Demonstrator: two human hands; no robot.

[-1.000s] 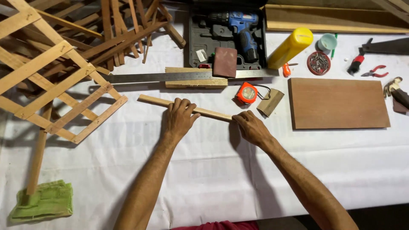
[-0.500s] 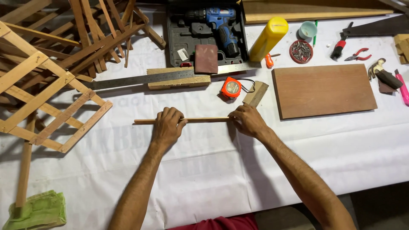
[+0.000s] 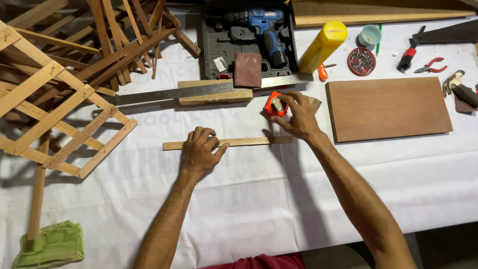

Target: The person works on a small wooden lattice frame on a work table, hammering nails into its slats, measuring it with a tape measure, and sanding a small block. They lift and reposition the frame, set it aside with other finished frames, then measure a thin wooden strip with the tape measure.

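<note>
A thin wooden strip lies flat on the white-covered desk, running left to right just in front of the person. The left hand rests on the strip left of its middle, fingers curled over its far edge and thumb stretched along it, pressing it down rather than gripping it. The right hand is just beyond the strip's right end, its fingers closed around an orange tape measure; whether the tape is drawn out cannot be told. The strip looks light, dry and stiff along its length, yet slim enough to bow or snap if levered from one end, and it would likely skate on the cloth unless pinned. It seems best held by the long edges near the middle, or flattened with a palm as the left hand does now. The tape measure looks small, hard and compact, easily held in one hand by its case. Beyond the strip lie a steel ruler over a wood block, and further back a drill case. Right of the strip is a brown board; left of it, a lattice frame.
</note>
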